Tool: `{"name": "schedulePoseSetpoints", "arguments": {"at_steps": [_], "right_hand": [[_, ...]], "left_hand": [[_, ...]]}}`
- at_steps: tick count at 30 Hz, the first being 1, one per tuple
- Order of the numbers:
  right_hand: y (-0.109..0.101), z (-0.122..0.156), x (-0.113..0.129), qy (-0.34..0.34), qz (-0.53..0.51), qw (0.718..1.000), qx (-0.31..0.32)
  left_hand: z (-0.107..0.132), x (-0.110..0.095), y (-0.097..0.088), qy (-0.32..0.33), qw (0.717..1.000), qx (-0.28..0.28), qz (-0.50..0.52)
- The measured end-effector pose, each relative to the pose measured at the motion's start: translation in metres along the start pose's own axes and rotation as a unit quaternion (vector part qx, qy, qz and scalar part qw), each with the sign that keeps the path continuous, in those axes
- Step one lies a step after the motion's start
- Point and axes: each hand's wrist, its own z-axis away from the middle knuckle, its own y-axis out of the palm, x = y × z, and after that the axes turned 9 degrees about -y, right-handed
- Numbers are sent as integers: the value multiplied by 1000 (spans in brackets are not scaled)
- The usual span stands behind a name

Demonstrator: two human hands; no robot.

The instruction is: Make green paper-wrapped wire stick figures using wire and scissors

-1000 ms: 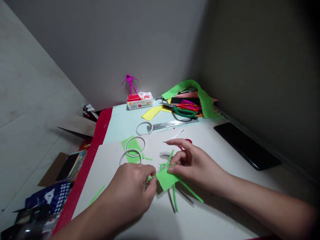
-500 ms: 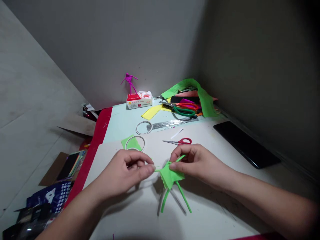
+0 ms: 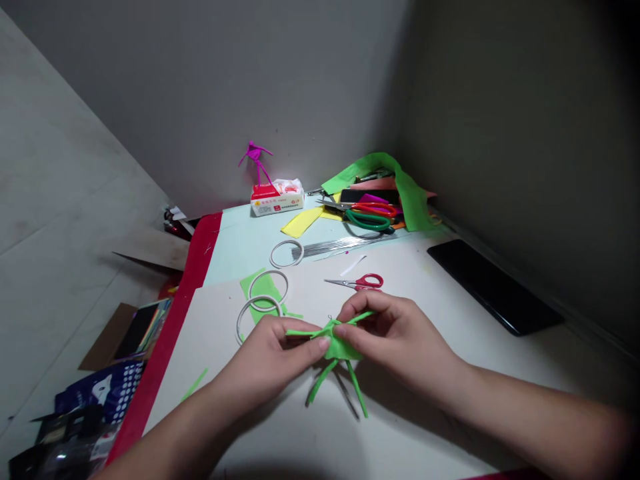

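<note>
Both my hands meet over a small green paper figure [image 3: 339, 350] held just above the white sheet [image 3: 410, 433]. My left hand [image 3: 280, 357] pinches the figure's left arm strip and body. From the other side, my right hand [image 3: 395, 333] pinches its top with thumb and fingers. Two green legs hang down below the hands. Small red-handled scissors [image 3: 361, 282] lie just beyond my right hand. White tape rings [image 3: 260, 303] and a green paper scrap lie beyond my left hand.
A black phone [image 3: 493, 285] lies at the right. At the back are green and red scissors [image 3: 373, 217], green and yellow paper, a bundle of wires [image 3: 335, 247], a red-white box [image 3: 277, 198] and a magenta figure [image 3: 256, 159]. Boxes and bags sit on the floor at left.
My left hand came back to the figure and now pinches its arm. The figure was turned and lifted slightly, its legs now pointing down.
</note>
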Motion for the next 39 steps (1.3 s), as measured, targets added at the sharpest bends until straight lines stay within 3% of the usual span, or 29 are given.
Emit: {"name": "schedulePoseSetpoints", "arguments": {"at_steps": [7, 14, 24, 39], "right_hand": [[-3, -2, 1, 45, -100, 993, 39], [-3, -2, 4, 65, -121, 990, 40], [-6, -4, 3, 84, -156, 981, 75], [-4, -4, -1, 85, -205, 972, 79]], "left_hand": [[2, 7, 0, -21, 989, 33, 140], [1, 4, -1, -8, 995, 20, 98], [0, 12, 0, -47, 973, 25, 225], [2, 11, 0, -39, 961, 54, 270]]}}
